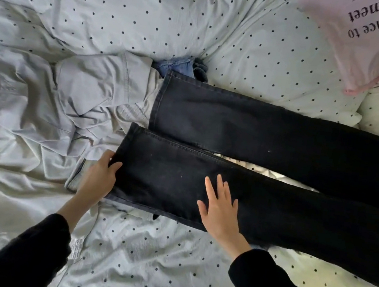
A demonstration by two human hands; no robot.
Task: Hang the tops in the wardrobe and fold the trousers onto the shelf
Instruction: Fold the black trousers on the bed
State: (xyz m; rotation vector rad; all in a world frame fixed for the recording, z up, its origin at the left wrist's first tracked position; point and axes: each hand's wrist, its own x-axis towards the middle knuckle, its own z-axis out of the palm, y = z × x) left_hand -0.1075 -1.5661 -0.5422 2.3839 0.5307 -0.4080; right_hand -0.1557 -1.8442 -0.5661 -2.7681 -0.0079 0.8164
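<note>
Left hand: left hand (98, 176) grips the hem of the near leg of the black jeans (268, 155), thumb on top.
Right hand: right hand (219, 208) lies flat, fingers spread, pressing the same leg.
Jeans axis: legs run left to right on the dotted duvet (130, 4); hems at left, waist out of view right.
Nearer hand: left, at the hem.
Likely fold: hem carried rightward.
Containers: none visible.
Other clothes: grey trousers (55, 98) crumpled just left; blue denim (175, 65) beyond; pink T-shirt (352, 37) far right.

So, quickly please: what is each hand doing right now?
Left hand: grips the hem of the black jeans.
Right hand: open, flat on the near leg.
</note>
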